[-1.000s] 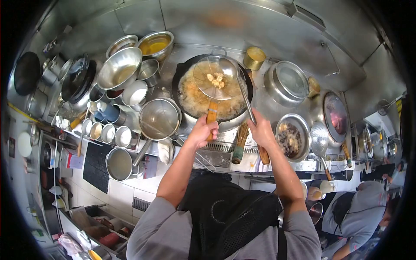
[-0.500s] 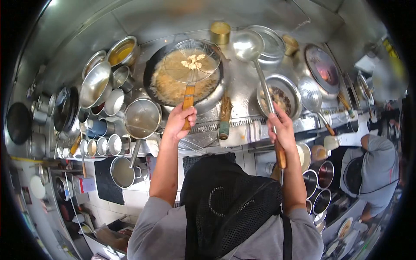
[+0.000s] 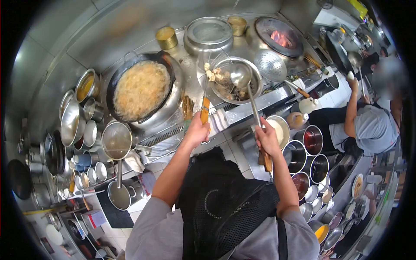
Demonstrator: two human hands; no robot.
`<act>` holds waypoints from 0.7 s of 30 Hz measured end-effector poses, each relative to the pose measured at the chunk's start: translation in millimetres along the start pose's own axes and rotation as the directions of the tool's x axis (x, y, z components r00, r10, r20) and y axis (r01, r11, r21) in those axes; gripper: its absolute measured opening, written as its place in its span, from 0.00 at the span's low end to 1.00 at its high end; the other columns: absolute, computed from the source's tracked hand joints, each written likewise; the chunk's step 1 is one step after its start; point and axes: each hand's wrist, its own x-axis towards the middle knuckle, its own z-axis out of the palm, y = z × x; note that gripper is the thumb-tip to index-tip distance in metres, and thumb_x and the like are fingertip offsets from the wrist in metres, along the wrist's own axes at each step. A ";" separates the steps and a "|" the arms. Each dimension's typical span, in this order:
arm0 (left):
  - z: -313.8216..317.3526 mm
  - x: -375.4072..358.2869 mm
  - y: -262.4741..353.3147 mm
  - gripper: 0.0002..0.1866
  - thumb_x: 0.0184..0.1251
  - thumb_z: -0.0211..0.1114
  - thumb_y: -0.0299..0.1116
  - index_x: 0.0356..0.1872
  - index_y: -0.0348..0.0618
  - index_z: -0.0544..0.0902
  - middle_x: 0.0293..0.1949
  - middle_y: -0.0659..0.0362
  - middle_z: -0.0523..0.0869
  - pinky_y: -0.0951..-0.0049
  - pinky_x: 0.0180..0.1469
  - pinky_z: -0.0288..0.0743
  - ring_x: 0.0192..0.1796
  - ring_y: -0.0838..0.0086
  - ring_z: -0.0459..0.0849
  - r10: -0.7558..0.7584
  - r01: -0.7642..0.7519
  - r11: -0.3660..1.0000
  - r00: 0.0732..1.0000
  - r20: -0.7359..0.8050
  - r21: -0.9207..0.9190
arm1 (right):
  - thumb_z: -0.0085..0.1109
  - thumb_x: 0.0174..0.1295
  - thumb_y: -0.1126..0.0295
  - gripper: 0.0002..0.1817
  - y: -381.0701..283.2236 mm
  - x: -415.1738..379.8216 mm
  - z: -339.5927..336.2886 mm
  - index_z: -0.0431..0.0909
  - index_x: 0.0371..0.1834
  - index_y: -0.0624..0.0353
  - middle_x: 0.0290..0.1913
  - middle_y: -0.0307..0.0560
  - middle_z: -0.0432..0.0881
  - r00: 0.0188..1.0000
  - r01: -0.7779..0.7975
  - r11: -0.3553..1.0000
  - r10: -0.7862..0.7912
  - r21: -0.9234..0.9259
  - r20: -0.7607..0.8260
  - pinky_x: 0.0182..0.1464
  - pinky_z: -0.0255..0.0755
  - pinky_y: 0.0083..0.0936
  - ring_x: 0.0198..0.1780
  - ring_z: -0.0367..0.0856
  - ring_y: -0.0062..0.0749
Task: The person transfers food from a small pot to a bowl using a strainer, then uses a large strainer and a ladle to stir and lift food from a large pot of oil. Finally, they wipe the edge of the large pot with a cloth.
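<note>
My left hand is closed around the wooden handle of a wire strainer. Its mesh overlaps a steel bowl, and small pale golden fried pieces rest in the mesh toward the left. With my right hand I grip a long-handled steel ladle, whose cup is over the bowl, beside the pieces. Dark pieces show in the bowl beneath. To the left, a black wok holds foaming golden oil.
A lit burner is at the back right, with a perforated skimmer before it. Pots of sauce stand at my right. A fine strainer and steel bowls sit left. Another person works at far right.
The strainer with the fried pieces has moved right, from over the wok to over the steel bowl. The ladle has come down over that bowl. My view has turned rightward.
</note>
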 end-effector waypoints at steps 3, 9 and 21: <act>21.2 25.4 -15.2 0.30 0.63 0.54 0.20 0.68 0.37 0.60 0.35 0.46 0.80 0.58 0.35 0.79 0.34 0.55 0.82 0.265 -0.165 0.833 0.957 -0.119 0.528 | 0.56 0.68 0.67 0.30 12.9 22.1 -3.1 0.63 0.72 0.65 0.23 0.47 0.79 0.999 -0.031 0.994 0.032 -0.102 0.008 0.21 0.72 0.29 0.20 0.79 0.31; 34.4 28.1 -1.7 0.31 0.61 0.52 0.18 0.69 0.36 0.59 0.46 0.30 0.78 0.44 0.50 0.72 0.47 0.34 0.78 0.480 -0.185 0.582 0.864 -0.151 0.792 | 0.55 0.64 0.70 0.28 40.6 22.6 -12.4 0.66 0.68 0.67 0.36 0.71 0.83 0.929 0.211 0.702 -0.360 -0.680 -0.083 0.44 0.75 0.53 0.40 0.81 0.68; 82.4 57.3 -80.4 0.26 0.72 0.57 0.28 0.66 0.47 0.57 0.35 0.59 0.76 0.70 0.27 0.81 0.27 0.75 0.80 0.047 0.061 0.903 0.970 0.239 -0.425 | 0.55 0.68 0.71 0.29 -4.2 -17.2 -4.7 0.64 0.72 0.62 0.33 0.64 0.82 0.896 0.289 0.773 -0.425 -0.565 -0.124 0.37 0.74 0.36 0.32 0.81 0.47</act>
